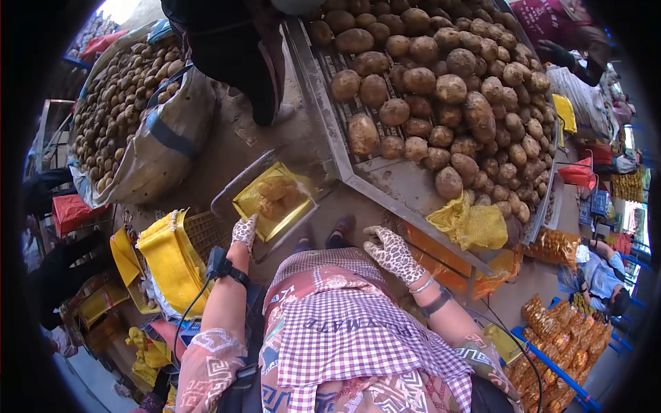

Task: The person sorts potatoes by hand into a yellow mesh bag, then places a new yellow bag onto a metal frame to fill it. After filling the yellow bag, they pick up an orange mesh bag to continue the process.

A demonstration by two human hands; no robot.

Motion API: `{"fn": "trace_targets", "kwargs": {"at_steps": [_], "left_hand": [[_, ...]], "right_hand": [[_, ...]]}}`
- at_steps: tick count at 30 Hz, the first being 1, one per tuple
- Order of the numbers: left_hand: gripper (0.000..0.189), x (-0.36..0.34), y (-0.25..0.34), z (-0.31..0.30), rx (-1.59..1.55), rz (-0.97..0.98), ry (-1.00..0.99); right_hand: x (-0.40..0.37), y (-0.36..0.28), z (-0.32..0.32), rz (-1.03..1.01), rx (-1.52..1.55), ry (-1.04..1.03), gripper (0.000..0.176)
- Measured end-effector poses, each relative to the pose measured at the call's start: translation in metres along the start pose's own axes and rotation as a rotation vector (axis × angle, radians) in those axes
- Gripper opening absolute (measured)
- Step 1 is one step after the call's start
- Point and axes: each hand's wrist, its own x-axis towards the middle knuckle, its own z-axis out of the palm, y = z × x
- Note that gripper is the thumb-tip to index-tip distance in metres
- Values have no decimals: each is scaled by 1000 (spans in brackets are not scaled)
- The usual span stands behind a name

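My left hand (244, 233), in a leopard-print glove, is closed at the near left edge of a yellow mesh bag (292, 219). The bag hangs open in a metal frame (227, 191), with a few potatoes (274, 196) inside, somewhat blurred. My right hand (394, 253), gloved alike, is held in the air to the right of my body. Its fingers are apart and slightly bent, with nothing in them. Beyond it stands a metal sorting table (344, 162) heaped with muddy potatoes (451, 89). A crumpled yellow mesh bag (475, 224) lies on its near corner.
A large white sack (172, 138) full of potatoes stands at the far left. Folded yellow mesh bags (169, 258) hang to my left. Orange netting (441, 258) is under the table, and filled mesh bags (561, 344) are at lower right. Other people work around me.
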Motion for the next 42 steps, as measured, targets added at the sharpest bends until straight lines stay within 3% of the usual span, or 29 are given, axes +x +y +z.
{"fn": "trace_targets", "kwargs": {"at_steps": [3,6,9,14,16,17,18,19,21,23,24,26,28,30,31,33,34,35,37,38,39,42], "left_hand": [[43,27,-18,-8,276,45,75],[43,30,-8,-13,367,75,148],[44,27,4,-19,494,50,136],[43,47,-10,-27,173,-112,-58],[41,41,0,-35,167,-95,-190],[40,35,11,-38,144,-83,-319],[37,9,46,-32,47,-230,-310],[37,15,41,-31,71,-231,-331],[42,31,30,-37,-370,-329,-469],[42,55,15,-42,-258,-351,-534],[42,72,-5,-41,-205,-279,-568],[45,74,-1,-44,8,-127,-591],[45,66,13,-49,52,-167,-625],[45,47,37,-49,95,-206,-651],[45,29,57,-47,32,-277,-654],[45,27,63,-49,-21,-351,-659],[41,32,60,-52,21,-358,-687],[38,35,58,-53,59,-364,-717],[33,41,43,-52,55,-365,-746],[29,43,37,-52,48,-361,-769],[29,42,36,-51,56,-359,-782],[23,36,38,-48,40,-320,-751]], "right_hand": [[1,6,-10,-9,93,-130,37],[10,15,2,-131,-66,-217,34],[21,-1,25,-113,-69,-359,38],[40,-36,103,-110,114,-502,40],[49,-34,152,-245,85,-532,41],[52,-28,179,-232,102,-515,41],[54,-23,207,-256,235,-490,40],[56,-24,229,-279,366,-458,39],[47,-54,233,-144,567,-440,35],[32,-100,216,125,771,-249,33],[41,-66,289,3,1054,-98,29],[37,-92,298,194,1005,41,26],[45,-103,315,277,944,96,28],[56,-93,345,303,1129,291,29],[63,-82,360,310,1137,301,29],[79,-75,370,-113,1362,300,22],[73,-72,374,121,1287,336,19],[73,-61,384,127,1288,345,19],[73,-34,412,90,-34,396,21],[61,-88,357,159,-329,351,20],[63,-91,358,170,-330,361,20],[69,-112,349,538,-19,590,28]]}}
